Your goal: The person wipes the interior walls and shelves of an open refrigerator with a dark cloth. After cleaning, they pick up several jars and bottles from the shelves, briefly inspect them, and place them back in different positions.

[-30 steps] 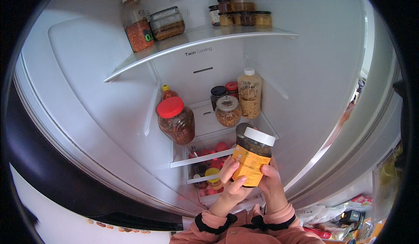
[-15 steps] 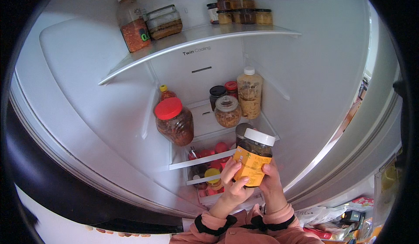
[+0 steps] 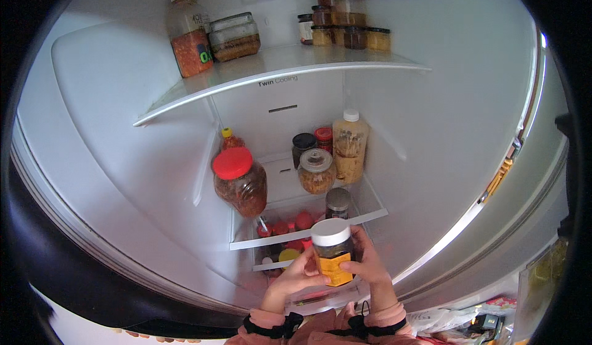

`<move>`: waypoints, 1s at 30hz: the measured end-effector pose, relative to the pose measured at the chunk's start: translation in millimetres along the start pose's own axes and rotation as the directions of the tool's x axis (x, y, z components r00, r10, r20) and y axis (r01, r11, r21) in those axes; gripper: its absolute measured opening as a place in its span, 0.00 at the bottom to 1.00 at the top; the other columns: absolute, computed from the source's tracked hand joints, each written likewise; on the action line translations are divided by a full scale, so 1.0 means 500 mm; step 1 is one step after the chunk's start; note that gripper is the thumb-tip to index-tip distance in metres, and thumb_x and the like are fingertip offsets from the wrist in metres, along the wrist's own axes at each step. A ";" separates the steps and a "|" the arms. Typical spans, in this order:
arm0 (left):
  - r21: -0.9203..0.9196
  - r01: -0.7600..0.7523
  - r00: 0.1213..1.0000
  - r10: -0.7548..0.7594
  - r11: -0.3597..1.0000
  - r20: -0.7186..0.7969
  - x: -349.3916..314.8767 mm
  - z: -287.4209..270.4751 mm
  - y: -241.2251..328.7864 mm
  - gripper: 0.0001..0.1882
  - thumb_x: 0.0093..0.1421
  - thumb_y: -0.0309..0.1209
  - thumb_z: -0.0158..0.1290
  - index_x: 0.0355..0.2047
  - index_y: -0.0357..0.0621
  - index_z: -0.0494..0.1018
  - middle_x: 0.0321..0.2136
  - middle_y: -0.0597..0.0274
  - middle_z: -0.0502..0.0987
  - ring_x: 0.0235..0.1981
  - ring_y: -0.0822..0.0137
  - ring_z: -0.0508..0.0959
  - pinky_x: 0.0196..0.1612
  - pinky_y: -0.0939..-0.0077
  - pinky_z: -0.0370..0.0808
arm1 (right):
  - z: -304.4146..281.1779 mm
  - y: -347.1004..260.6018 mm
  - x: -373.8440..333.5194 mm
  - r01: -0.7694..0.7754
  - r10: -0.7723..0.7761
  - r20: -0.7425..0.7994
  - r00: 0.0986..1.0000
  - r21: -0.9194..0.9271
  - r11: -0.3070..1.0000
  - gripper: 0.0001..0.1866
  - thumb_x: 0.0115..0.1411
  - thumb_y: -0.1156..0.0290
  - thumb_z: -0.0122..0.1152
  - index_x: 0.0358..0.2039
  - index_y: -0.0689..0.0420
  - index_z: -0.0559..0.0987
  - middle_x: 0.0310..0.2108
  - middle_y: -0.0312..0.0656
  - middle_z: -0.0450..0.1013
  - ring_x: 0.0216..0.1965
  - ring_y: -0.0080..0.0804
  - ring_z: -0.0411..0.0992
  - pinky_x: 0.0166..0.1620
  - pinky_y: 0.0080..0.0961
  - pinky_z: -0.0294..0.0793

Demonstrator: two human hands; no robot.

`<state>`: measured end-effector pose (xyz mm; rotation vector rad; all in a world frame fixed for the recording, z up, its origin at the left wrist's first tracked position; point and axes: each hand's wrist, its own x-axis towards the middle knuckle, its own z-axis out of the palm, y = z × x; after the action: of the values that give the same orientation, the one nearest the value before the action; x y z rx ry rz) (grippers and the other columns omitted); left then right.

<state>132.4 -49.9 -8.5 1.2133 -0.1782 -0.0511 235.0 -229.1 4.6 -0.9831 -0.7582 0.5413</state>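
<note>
I look into an open fridge. Both my hands hold one jar with a white lid and an orange label, upright, in front of the lower glass shelf. My left hand cups its left side and my right hand wraps its right side. Just behind the jar, a small jar with a grey lid stands on that shelf's front right part. A big jar with a red lid stands on the shelf's left.
Further back on the same shelf are a clear-lidded jar, a tall white-capped bottle and dark jars. The upper shelf carries bottles and several small jars. Red items fill the drawer below. The fridge door edge is at right.
The jar came upright from a tilt and sits lower and nearer to me. The small grey-lidded jar behind it is now visible. The view shifted slightly.
</note>
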 end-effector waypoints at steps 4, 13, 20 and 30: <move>0.064 -0.081 0.990 0.087 0.995 -0.107 0.040 0.009 0.003 0.43 0.50 0.21 0.66 0.62 0.40 0.53 0.55 0.59 0.66 0.58 0.65 0.67 0.59 0.67 0.68 | -0.025 0.014 0.016 -0.012 -0.013 -0.104 0.994 -0.233 0.972 0.36 0.53 0.71 0.69 0.61 0.61 0.64 0.57 0.43 0.63 0.57 0.30 0.63 0.59 0.28 0.62; 0.770 -0.031 0.797 0.480 0.638 -0.366 0.286 0.038 -0.009 0.45 0.49 0.35 0.64 0.62 0.38 0.52 0.52 0.35 0.69 0.53 0.38 0.70 0.53 0.52 0.70 | -0.122 0.005 0.134 -0.003 -0.308 -0.383 0.871 -0.631 0.776 0.34 0.52 0.73 0.69 0.57 0.70 0.67 0.54 0.51 0.69 0.55 0.36 0.68 0.60 0.32 0.64; 0.848 -0.019 0.770 0.548 0.530 -0.325 0.394 0.023 -0.060 0.44 0.50 0.30 0.62 0.60 0.39 0.45 0.54 0.31 0.59 0.52 0.29 0.67 0.51 0.45 0.69 | -0.204 0.011 0.199 -0.066 -0.257 -0.368 0.894 -0.674 0.736 0.33 0.53 0.78 0.66 0.59 0.68 0.66 0.51 0.48 0.73 0.52 0.34 0.70 0.56 0.30 0.68; 0.797 0.024 0.816 0.449 0.603 -0.364 0.435 -0.006 -0.092 0.42 0.51 0.29 0.61 0.58 0.35 0.44 0.52 0.29 0.60 0.51 0.29 0.68 0.49 0.46 0.70 | -0.226 0.037 0.219 -0.043 -0.294 -0.334 0.895 -0.723 0.689 0.31 0.53 0.83 0.63 0.59 0.65 0.67 0.52 0.50 0.72 0.54 0.37 0.70 0.55 0.32 0.70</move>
<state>349.5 -92.4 -28.6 2.0276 0.1797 0.6707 389.9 -203.3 -15.2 -1.7021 -0.6288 -0.1526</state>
